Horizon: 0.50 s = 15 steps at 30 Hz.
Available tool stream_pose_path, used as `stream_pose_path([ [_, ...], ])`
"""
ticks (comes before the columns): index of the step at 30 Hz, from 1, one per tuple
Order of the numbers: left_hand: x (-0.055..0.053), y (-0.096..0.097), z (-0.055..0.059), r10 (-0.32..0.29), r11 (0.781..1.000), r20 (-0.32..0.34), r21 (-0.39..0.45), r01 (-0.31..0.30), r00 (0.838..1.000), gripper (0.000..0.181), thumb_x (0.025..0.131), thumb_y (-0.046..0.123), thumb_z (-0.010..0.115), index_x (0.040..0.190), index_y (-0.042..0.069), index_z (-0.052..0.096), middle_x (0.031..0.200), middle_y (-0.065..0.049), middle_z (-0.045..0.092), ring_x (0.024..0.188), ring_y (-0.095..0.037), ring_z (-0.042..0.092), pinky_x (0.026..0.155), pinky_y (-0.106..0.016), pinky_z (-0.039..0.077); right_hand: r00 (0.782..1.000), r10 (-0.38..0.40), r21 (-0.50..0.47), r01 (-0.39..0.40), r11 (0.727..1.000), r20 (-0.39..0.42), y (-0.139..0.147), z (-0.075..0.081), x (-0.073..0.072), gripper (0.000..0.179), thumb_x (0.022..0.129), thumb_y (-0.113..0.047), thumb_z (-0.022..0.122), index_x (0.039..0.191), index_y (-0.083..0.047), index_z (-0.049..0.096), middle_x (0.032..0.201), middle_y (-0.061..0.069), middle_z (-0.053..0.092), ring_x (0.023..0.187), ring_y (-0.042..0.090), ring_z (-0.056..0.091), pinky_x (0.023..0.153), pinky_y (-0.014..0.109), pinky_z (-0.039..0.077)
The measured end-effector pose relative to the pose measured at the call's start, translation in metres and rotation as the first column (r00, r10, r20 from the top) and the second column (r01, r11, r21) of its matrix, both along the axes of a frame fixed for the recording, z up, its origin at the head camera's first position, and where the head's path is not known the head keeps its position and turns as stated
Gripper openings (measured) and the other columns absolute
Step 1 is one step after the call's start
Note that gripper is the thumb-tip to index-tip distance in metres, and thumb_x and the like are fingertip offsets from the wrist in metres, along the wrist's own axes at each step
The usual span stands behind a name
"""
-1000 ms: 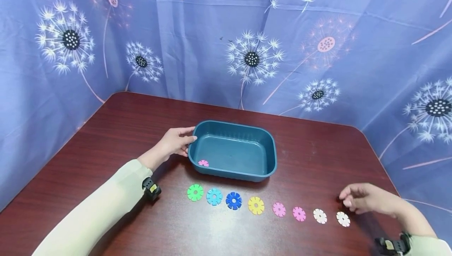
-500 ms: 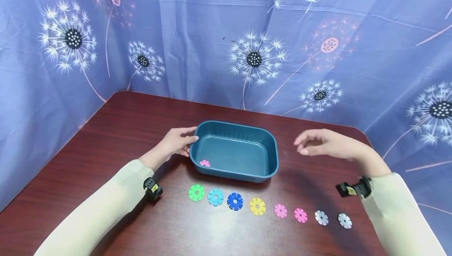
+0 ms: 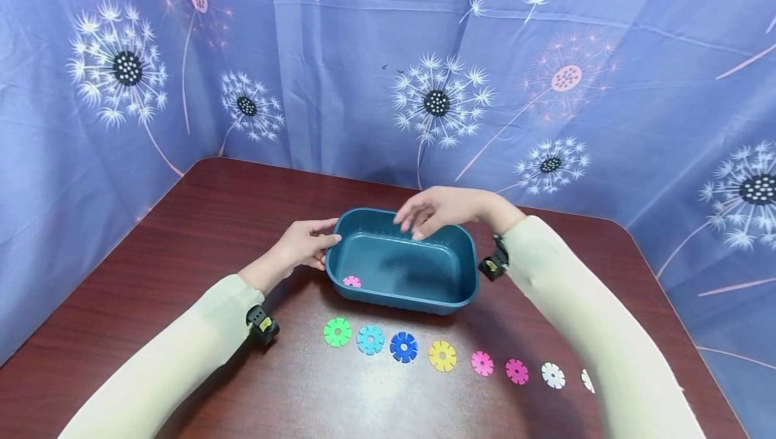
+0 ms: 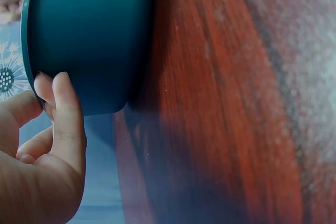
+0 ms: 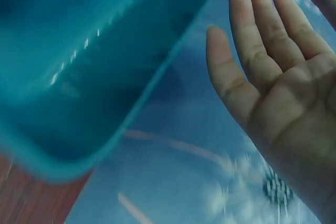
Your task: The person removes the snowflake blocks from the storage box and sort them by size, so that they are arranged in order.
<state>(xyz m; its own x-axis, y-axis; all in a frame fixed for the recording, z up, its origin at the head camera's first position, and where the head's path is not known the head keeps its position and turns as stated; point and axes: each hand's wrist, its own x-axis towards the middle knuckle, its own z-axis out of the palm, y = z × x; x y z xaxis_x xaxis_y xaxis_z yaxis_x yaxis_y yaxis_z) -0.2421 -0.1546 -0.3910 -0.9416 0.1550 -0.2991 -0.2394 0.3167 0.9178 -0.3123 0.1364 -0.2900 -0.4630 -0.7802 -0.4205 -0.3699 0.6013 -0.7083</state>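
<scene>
At the left end of a teal plastic basin [image 3: 400,271], my left hand [image 3: 297,245] grips the wall, thumb at the rim and fingers outside. The left wrist view shows those fingers against the basin's outer side [image 4: 89,35]. My right hand [image 3: 445,209] hangs over the back rim with loosely bent fingers. In the right wrist view its palm [image 5: 294,93] faces the camera, fingers spread and holding nothing. A pink notched disc [image 3: 351,281] lies inside the basin at the front left, partly hidden by the front wall.
In front of the basin runs a row of notched discs: green [image 3: 337,332], light blue [image 3: 370,340], dark blue [image 3: 403,347], yellow [image 3: 442,356], two pink [image 3: 482,363] and two white [image 3: 553,375]. My right sleeve covers part of the last white one. A curtain [image 3: 364,89] hangs behind the table [image 3: 242,190].
My right hand has swung left and away from me, from beside the white discs to above the basin. The left hand keeps its grip, and the discs stay where they were.
</scene>
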Motion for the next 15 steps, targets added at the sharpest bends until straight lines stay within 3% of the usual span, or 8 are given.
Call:
stream_pose_path([
  [3,0.000,0.000,0.000,-0.009,1.000,-0.003,-0.004,0.009,1.000,0.057,0.103,0.018,0.062,0.156,0.009,0.043,0.064,-0.001,0.059,0.052,-0.007,0.060,0.057,-0.021,0.059,0.994,0.105,0.069,-0.105,0.992,0.012,-0.024,-0.011,-0.004,0.053,0.098,-0.010,0.066,0.147,0.003,0.050,0.141,0.025,0.059,0.133,0.039,0.057,0.105,0.037,0.056],
  [7,0.000,0.001,0.000,-0.015,1.000,-0.010,-0.007,0.015,1.000,0.057,0.103,0.018,0.062,0.156,0.009,0.044,0.066,0.000,0.059,0.053,-0.007,0.061,0.058,-0.021,0.059,0.981,0.193,0.148,-0.193,0.970,0.015,-0.051,-0.032,-0.005,0.053,0.097,-0.010,0.067,0.148,-0.002,0.052,0.140,0.018,0.062,0.131,0.032,0.060,0.107,0.036,0.055],
  [15,0.000,-0.002,0.000,-0.016,1.000,-0.004,-0.005,0.016,1.000,0.056,0.103,0.019,0.061,0.156,0.010,0.044,0.070,-0.001,0.060,0.053,-0.006,0.061,0.058,-0.021,0.059,0.978,0.207,0.132,-0.203,0.970,-0.017,-0.082,-0.072,-0.001,0.045,0.093,-0.008,0.074,0.137,-0.003,0.063,0.126,0.014,0.068,0.108,0.016,0.066,0.098,0.025,0.056],
])
